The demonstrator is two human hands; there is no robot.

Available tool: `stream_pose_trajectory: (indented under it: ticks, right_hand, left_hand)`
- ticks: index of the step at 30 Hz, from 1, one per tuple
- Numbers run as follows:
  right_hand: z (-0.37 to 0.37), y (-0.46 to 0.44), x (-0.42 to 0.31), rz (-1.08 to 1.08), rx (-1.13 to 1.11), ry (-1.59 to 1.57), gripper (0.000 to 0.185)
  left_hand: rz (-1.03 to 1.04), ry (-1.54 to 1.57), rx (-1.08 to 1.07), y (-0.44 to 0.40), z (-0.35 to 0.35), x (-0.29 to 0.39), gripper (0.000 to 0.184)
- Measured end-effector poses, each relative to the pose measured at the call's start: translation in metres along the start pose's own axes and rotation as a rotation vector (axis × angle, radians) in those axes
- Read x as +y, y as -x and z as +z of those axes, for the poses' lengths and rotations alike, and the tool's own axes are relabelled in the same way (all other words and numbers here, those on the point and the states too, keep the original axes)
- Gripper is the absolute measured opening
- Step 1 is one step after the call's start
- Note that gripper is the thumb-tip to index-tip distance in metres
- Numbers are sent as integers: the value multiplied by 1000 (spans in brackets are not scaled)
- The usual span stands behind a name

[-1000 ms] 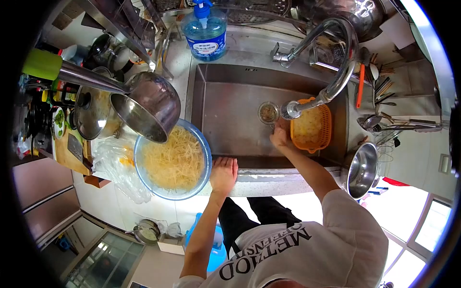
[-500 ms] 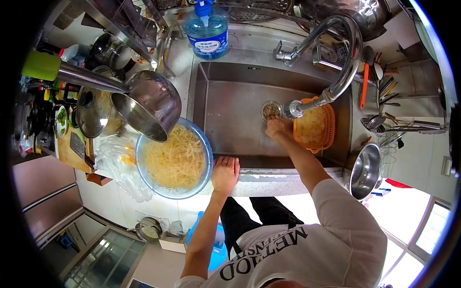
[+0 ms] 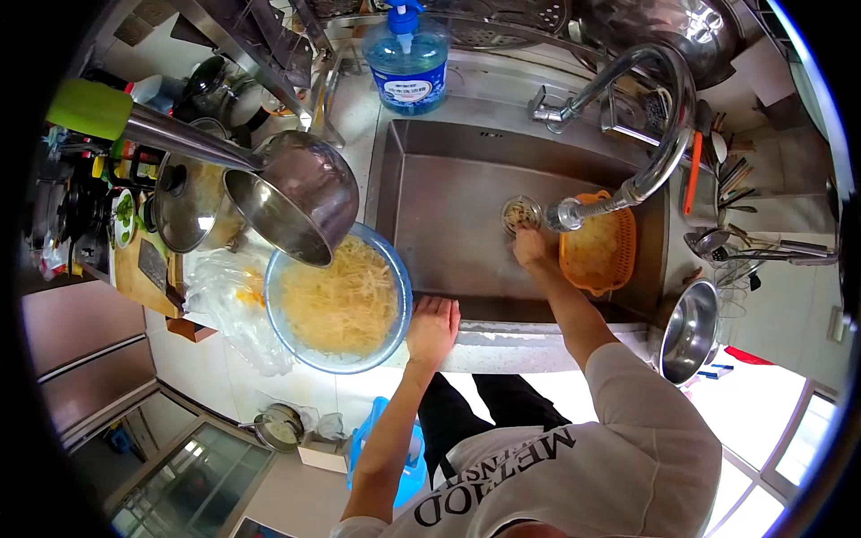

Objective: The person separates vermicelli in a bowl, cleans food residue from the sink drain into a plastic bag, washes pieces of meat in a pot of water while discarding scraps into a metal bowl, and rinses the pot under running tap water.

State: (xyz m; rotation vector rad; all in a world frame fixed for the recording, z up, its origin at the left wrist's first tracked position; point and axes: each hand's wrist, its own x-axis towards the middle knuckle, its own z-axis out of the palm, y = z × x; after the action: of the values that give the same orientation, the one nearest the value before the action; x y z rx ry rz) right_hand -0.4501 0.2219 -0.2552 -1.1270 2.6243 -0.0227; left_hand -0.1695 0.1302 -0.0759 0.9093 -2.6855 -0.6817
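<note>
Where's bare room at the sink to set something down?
Mainly the sink floor, left of the drain and right hand; also a narrow counter strip between soap bottle and faucet. Crowded: around the orange basket, basin and plastic bag.

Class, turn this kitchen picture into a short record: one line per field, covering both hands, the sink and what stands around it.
Right hand: fingers at the drain; grip unclear
Left hand: palm down on the sink's front edge, beside the bowl
Sink: steel, wide
In sink: orange basket of pale yellow pieces, right of the drain
Bowl: bluish rim, filled with pale yellow shreds, left of the sink
Faucet: curved metal, reaching over the sink
Behind sink: pump bottle of blue liquid
</note>
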Motion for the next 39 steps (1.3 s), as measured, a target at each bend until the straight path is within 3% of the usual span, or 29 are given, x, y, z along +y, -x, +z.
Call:
stream_pose_trajectory:
  ticks: [5,8,12,15,19,22,26,29,32,34,36,39]
  right_hand:
    - [0,-5,5,-42,84,42,16]
    - [2,-6,11,-12,-8,-24,14]
    - [60,-25,44,-103,418,14,12]
    - [59,-29,53,-126,460,-52,11]
    - [30,-25,45,-180,353,-57,10]
    - [-44,2,-13,-431,245,-33,11]
    - [-32,16,-65,-624,164,-36,14]
    - [-41,28,-79,-636,63,-410,21]
    - [-46,20,-65,-299,250,-549,24]
    - [10,-22,-29,134,278,-607,28]
    - [4,-46,-21,234,453,-576,28]
    - [2,-74,-31,429,498,-402,25]
  left_hand:
    - [23,-3,11,2,3,-2,22]
    - [13,-13,-16,2,2,-1,24]
    - [2,-19,-72,0,-4,1,25]
    - [25,-25,-43,2,0,-2,25]
    - [50,-39,-6,2,3,-3,22]
    - [36,-23,-24,1,-1,0,23]
    - [33,-39,-27,2,0,-1,24]
    - [22,-29,-73,2,-2,-1,24]
    - [20,-34,-59,2,0,-1,24]
    - [21,-33,-47,3,3,-2,24]
    - [19,-19,-57,3,4,-4,24]
    - [19,-14,-37,2,1,-2,23]
